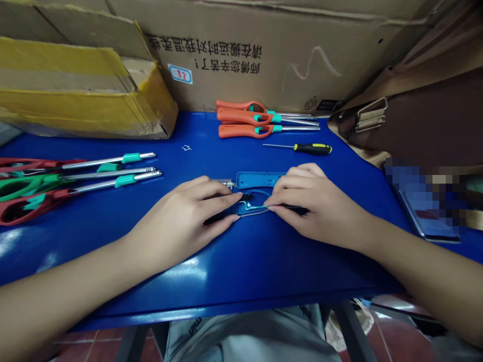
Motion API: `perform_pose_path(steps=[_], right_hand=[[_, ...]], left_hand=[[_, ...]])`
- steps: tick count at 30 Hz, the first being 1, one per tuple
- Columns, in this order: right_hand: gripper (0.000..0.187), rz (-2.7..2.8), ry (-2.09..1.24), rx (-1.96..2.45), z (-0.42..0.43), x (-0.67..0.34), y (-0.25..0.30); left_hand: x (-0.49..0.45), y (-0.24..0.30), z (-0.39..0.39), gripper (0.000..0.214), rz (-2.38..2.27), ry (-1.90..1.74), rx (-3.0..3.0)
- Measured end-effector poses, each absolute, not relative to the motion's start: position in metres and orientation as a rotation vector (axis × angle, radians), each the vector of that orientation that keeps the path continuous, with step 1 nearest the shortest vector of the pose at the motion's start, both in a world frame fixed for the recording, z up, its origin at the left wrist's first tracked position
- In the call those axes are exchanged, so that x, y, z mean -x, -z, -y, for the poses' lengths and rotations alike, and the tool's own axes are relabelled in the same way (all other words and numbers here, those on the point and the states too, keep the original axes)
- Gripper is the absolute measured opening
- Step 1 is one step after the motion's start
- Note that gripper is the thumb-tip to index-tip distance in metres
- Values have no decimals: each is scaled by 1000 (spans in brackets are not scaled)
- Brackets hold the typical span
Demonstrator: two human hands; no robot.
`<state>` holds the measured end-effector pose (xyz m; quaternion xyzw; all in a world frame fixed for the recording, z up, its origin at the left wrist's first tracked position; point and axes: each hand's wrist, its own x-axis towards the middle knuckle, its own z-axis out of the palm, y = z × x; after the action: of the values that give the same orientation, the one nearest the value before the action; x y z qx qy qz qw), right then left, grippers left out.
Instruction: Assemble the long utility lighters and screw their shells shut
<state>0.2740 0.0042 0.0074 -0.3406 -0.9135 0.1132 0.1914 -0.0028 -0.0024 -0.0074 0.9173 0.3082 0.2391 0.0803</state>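
An opened blue lighter casing half (pixel 260 195) lies on the table between my hands, with a finger-hole loop and small black and shiny parts inside. My left hand (pixel 181 213) grips its left end between thumb and fingers. My right hand (pixel 311 203) is closed over the right end, and its fingertips pinch a thin, shiny wire (pixel 257 207) there. That hand covers much of this end. Just behind lies the other blue casing half (pixel 256 179), its inner side facing up. A metal tube (pixel 222 182) shows partly behind my left fingers.
Orange lighters (pixel 245 131) and a black-and-yellow screwdriver (pixel 313 148) lie behind my hands. Red and green lighters (pixel 49 176) are at left. Two small white bits (pixel 186 148) rest on the blue table (pixel 226 271). Cardboard boxes (pixel 279 50) stand behind; a phone (pixel 430 211) lies right.
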Motion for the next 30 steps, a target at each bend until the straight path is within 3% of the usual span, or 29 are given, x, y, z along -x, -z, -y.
perform_pose_path(steps=[30], right_hand=[[8, 2475, -450, 995, 0, -262, 3]], left_hand=[[-6, 13, 16, 29, -845, -661, -2877]])
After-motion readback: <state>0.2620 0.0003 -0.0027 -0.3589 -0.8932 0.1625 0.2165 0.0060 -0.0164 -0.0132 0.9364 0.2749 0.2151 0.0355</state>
